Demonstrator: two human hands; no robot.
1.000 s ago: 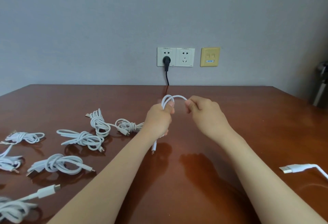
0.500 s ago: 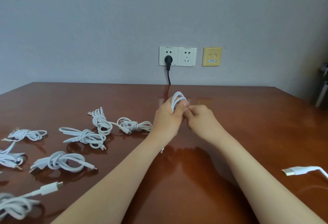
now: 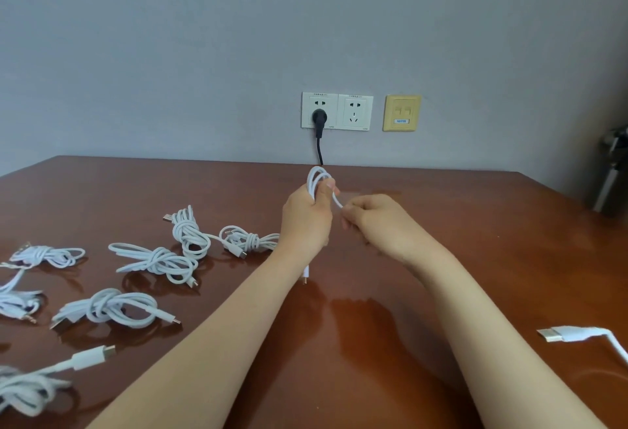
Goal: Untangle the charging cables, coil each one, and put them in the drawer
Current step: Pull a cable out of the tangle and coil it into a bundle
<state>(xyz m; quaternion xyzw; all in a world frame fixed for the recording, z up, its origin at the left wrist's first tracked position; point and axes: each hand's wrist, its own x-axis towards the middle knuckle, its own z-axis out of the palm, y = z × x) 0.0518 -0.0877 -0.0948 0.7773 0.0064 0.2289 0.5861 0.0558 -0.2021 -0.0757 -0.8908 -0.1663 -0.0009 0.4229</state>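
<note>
One cable (image 3: 316, 178), as I see it on the head camera, stands upright in the left hand (image 3: 306, 221) above the table (image 3: 475, 258), fingers clamped round its loops. The loops point up and its plug end (image 3: 306, 274) hangs below the fist. The right hand (image 3: 377, 221) pinches the strand slanting down from the coil.

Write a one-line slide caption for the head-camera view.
The left hand grips a looped white cable above the table while the right hand pinches its strand; coiled cables lie nearby.
</note>
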